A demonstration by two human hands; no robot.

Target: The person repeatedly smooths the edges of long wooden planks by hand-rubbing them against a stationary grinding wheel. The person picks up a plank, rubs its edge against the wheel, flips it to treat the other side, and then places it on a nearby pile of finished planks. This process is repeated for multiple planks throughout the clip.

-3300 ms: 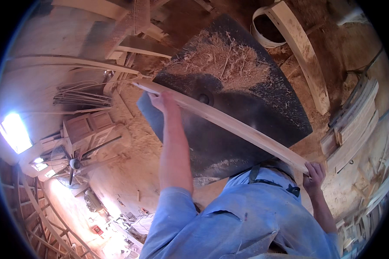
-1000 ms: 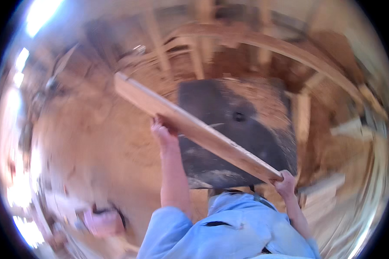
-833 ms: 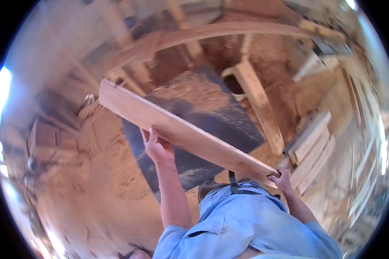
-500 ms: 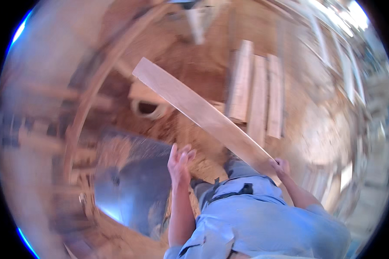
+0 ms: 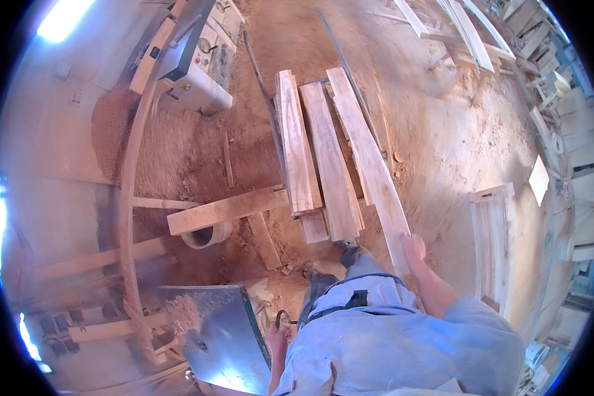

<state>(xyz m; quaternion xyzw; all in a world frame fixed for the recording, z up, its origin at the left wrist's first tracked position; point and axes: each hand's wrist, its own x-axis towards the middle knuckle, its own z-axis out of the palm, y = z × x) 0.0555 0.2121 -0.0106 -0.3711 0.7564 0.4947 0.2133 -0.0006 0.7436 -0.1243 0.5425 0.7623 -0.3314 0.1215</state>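
My right hand (image 5: 414, 252) is closed round the near end of a long pale plank (image 5: 376, 168). That plank slants away from me along the right side of a stack of planks (image 5: 327, 158), its far part lying over the stack. Down by my left side, my left hand (image 5: 276, 338) is at a black curved handle (image 5: 282, 318) beside the grey metal machine table (image 5: 228, 336). Its fingers are too small and partly hidden to show whether they grip the handle. Wood dust lies on part of the machine table.
A thick wooden beam (image 5: 228, 210) crosses left of the stack, above a round pipe opening (image 5: 208, 236). Farther off stands a white machine cabinet (image 5: 204, 86). A long curved wooden rail (image 5: 129, 191) runs along the left. Wooden frames (image 5: 492, 244) lie to the right on the dusty floor.
The plank in my right hand has swung from pointing far left to lying along the stack's right side. My left hand has dropped from mid-air to the black handle. The view has turned.
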